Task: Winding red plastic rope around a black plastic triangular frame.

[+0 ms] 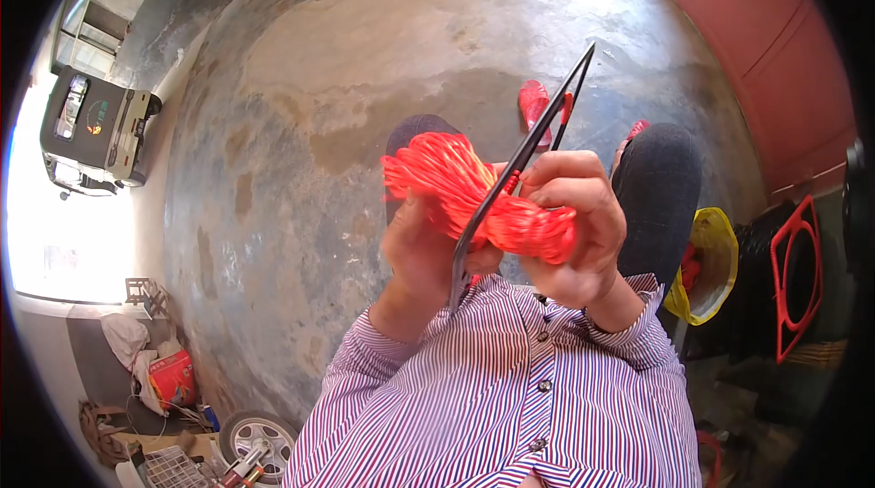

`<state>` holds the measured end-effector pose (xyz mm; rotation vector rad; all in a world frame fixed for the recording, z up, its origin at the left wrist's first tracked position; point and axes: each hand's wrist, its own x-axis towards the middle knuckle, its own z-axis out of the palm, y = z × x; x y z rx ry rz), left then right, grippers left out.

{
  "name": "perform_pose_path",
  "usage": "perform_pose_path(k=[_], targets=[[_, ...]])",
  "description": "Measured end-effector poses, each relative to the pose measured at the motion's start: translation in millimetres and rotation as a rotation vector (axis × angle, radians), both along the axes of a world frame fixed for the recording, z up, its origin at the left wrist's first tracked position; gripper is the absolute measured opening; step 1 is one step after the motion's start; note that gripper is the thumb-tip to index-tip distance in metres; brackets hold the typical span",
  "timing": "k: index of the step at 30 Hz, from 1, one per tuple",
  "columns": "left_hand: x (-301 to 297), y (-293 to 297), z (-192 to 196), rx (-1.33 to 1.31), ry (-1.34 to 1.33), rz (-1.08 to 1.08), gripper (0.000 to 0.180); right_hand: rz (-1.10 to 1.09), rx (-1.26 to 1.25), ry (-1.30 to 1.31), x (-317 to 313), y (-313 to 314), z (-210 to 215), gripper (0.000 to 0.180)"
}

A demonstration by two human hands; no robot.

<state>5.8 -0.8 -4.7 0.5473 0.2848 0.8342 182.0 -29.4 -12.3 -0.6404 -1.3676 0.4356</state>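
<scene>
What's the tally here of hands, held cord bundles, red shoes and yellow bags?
Hands: 2 (left hand, right hand)
Cord bundle, held: 1
Red shoes: 2
Yellow bag: 1
Total: 6

Concrete floor (pixel 310 41) is grey, marked with darker patches; glare lies on its far end; a red panel (pixel 756 41) borders its right side; a bright opening (pixel 77 256) adjoins its left side, admitting daylight; a dark vehicle (pixel 96 123) stands beyond its left edge.
</scene>
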Motion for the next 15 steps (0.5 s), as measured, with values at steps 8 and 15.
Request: perform_pose_path(k=[8,15], targets=[[24.2,-5.9,33.4,-0.224,0.244,0.181,0.092,0.513,-0.323,0.816,22.0,1.7,-5.7,0.052],[-6.2,9.9,-3.7,0.166,0.03,-0.15,0.091,0.808,-0.369,1.164,45.5,9.7,-15.4,0.049]])
